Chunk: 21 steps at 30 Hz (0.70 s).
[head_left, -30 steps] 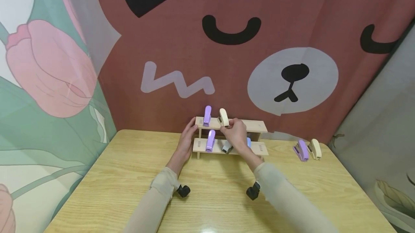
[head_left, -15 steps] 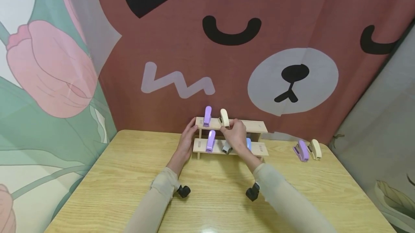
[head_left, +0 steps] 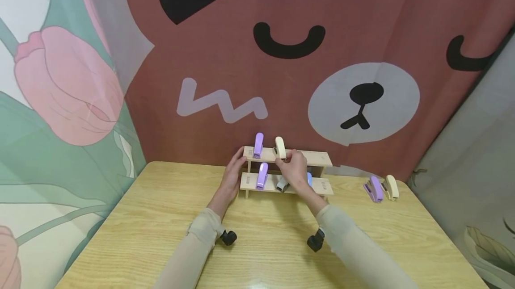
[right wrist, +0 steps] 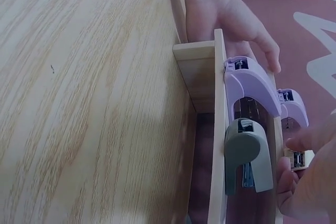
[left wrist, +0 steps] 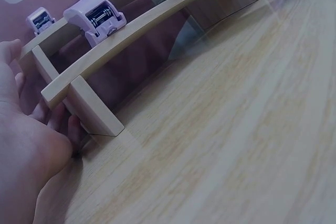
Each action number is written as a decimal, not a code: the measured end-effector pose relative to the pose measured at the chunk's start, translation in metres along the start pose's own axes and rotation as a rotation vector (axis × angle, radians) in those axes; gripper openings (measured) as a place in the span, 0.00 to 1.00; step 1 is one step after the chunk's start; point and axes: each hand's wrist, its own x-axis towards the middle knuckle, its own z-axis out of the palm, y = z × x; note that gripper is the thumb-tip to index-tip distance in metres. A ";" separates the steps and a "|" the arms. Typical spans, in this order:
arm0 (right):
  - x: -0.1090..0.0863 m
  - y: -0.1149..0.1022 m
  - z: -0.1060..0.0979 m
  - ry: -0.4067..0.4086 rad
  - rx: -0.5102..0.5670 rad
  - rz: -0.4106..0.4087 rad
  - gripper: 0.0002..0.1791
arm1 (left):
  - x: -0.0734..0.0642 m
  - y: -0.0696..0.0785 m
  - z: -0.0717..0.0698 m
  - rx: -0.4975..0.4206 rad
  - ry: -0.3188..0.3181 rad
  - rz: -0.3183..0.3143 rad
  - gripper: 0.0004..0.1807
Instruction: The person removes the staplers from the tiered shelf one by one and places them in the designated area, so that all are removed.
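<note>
Only head view shifts slightly since earlier frame. Right hand (head_left: 295, 169) has fingers clamped on cream stapler (head_left: 280, 147), on far tier of shelf (head_left: 315, 158), right of purple stapler (head_left: 258, 144). Left hand's (head_left: 232, 173) fingers grip shelf's left end.

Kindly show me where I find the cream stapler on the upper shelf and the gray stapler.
Upper cream stapler (head_left: 280, 147): head view, on its cream top cover.
Gray stapler (right wrist: 248, 151): right wrist view, on its rounded dark gray side.

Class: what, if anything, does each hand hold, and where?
Right hand: a cream stapler, pinched at its front end. Left hand: the wooden rack, by its left end.
</note>
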 end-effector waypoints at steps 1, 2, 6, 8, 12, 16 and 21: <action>0.000 0.000 -0.001 0.000 0.002 -0.002 0.12 | 0.000 0.000 0.000 0.003 -0.001 -0.001 0.29; -0.001 0.001 -0.002 0.000 0.004 -0.006 0.12 | -0.001 0.000 0.001 0.005 0.000 -0.001 0.29; -0.001 0.001 -0.004 -0.004 0.012 -0.025 0.14 | -0.001 0.000 0.001 0.008 0.005 0.006 0.30; -0.002 0.002 -0.006 -0.008 0.015 -0.028 0.14 | 0.000 -0.001 0.001 0.012 0.004 0.008 0.30; -0.002 0.002 -0.010 -0.012 0.018 -0.035 0.13 | 0.001 -0.001 0.001 0.011 0.004 0.008 0.30; -0.004 0.004 -0.013 -0.016 0.018 -0.047 0.12 | 0.003 -0.001 0.002 0.010 0.000 0.005 0.29; -0.007 0.005 -0.015 -0.019 0.027 -0.031 0.12 | 0.001 -0.002 0.001 0.010 0.007 -0.003 0.29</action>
